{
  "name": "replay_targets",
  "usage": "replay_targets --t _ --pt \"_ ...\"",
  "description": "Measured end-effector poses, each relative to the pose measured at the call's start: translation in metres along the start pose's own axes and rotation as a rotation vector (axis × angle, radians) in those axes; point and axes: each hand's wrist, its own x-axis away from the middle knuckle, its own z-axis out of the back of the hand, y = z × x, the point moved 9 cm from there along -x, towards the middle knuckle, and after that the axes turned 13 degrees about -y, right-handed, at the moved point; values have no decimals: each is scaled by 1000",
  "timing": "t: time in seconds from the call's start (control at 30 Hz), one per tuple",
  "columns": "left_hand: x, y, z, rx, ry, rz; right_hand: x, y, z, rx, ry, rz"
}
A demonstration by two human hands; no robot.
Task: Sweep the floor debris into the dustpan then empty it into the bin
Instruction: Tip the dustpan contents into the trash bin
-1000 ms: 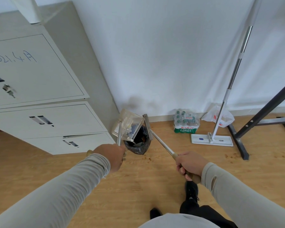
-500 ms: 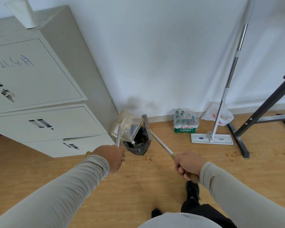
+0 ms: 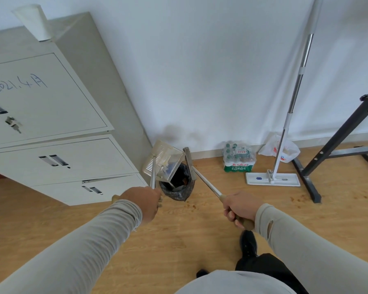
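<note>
Left of centre in the frame, the left hand is clamped round the metal handle of the dustpan, which is held tilted with its mouth over the bin, a small container lined with a dark bag standing by the wall beside the grey cabinet. Right of centre, the right hand is clamped round the wooden grip of the brush, whose head is raised against the dustpan's open edge above the bin. The emptying step is judged to be under way; some contents may remain in the pan. Scattered brown debris is seen on the floor at the right, near the black stand, so more sweeping appears to be left.
</note>
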Motion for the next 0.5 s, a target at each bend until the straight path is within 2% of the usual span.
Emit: replay_targets --t 0.5 --pt "6 35 -3 57 4 0 6 -1 20 -34 -51 24"
